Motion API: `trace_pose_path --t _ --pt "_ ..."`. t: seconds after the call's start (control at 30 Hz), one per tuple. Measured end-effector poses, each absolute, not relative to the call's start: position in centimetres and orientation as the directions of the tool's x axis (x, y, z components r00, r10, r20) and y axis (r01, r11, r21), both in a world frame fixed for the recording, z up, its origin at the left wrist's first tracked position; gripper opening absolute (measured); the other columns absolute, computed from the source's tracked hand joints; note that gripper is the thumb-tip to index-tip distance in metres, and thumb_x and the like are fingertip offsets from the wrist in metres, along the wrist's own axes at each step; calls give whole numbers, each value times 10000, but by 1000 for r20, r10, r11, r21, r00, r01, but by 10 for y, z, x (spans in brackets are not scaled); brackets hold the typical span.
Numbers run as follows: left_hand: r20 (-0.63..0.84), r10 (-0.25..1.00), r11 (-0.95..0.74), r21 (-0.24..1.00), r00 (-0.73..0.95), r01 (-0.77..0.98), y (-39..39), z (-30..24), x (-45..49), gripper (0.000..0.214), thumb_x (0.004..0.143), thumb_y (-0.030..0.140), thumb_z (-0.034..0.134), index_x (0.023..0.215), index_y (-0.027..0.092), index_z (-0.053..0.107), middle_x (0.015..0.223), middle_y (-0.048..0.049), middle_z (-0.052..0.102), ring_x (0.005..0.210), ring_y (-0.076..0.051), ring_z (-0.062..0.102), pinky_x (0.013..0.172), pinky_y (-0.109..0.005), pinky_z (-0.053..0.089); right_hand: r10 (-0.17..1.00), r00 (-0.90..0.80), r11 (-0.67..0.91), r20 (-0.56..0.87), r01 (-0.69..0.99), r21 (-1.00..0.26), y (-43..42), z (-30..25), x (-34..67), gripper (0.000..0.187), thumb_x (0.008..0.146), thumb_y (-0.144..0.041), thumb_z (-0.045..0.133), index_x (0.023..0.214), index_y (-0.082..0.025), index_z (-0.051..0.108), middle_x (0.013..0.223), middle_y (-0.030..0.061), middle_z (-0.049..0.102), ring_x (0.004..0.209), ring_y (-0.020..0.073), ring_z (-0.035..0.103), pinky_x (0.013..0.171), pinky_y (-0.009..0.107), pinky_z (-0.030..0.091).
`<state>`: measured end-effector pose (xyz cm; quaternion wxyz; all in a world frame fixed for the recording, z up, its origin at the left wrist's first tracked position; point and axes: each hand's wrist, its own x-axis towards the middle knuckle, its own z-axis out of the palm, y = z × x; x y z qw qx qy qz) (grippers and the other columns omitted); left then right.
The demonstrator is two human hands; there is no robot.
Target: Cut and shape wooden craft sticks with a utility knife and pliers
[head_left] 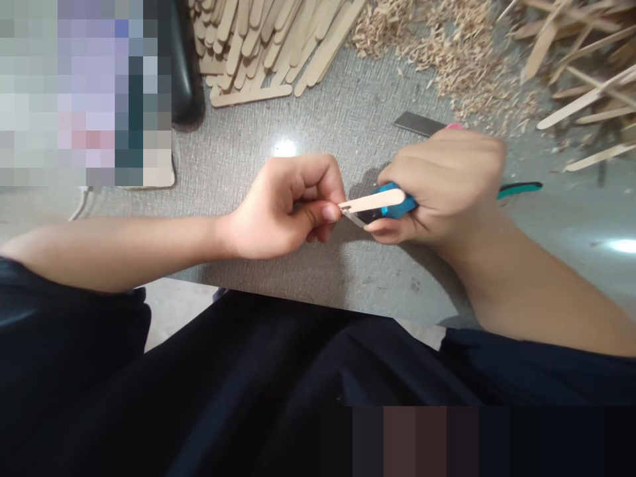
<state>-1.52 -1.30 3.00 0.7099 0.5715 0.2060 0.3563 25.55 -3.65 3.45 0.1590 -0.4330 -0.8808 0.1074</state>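
My left hand (288, 205) is curled, its thumb and fingers pinching one end of a pale wooden stick (375, 199) above the grey table (318, 126). My right hand (442, 189) is closed around a blue-handled utility knife (395, 207), whose blade end lies against the stick beside my left thumb. The two hands almost touch. Most of the knife's handle is hidden inside my right fist.
A heap of flat wooden sticks (268, 46) lies at the back. Wood shavings (447, 53) and thinner sticks (581, 73) spread at the back right. A grey metal blade (420, 124) and a green-handled tool (521, 189) lie behind my right hand. A black object (183, 66) stands back left.
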Motion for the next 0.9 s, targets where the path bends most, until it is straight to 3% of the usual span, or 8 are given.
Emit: trace_pose_path --t 0.2,0.43,0.6,0.73,0.9 --pt "145 694 77 959 705 -273 -10 27 -16 405 1032 489 863 829 247 610 616 24 675 493 -118 659 425 -219 554 792 -581 609 190 724 -325 -40 39 250 976 1062 -1030 112 805 -252 642 710 48 508 664 218 435 721 430 311" --pt "70 723 133 962 687 -239 -12 34 -15 514 993 663 881 836 253 613 609 34 652 496 -121 660 447 -236 570 822 -560 564 102 778 -278 -40 39 250 1085 977 -1094 19 818 -255 688 707 63 540 668 230 503 738 448 405" --pt "9 633 200 964 774 -174 -6 32 -17 517 947 651 926 805 268 609 567 31 644 501 -145 658 457 -271 586 834 -535 550 139 782 -293 -36 47 244 1052 982 -1062 -67 695 -262 553 639 59 530 615 207 458 683 437 331" --pt "10 634 172 973 774 -153 -7 31 -16 511 953 625 924 786 266 601 571 28 660 491 -144 661 463 -280 607 805 -568 593 173 762 -261 -37 46 242 1083 976 -1082 -33 723 -252 615 660 58 547 623 204 469 679 423 332" --pt "-77 637 301 941 767 -156 -9 40 -15 533 894 642 989 811 262 624 625 15 698 550 -147 697 471 -276 593 807 -542 590 234 751 -296 -36 44 241 1029 1048 -1025 14 732 -255 619 639 53 537 616 210 470 676 431 321"
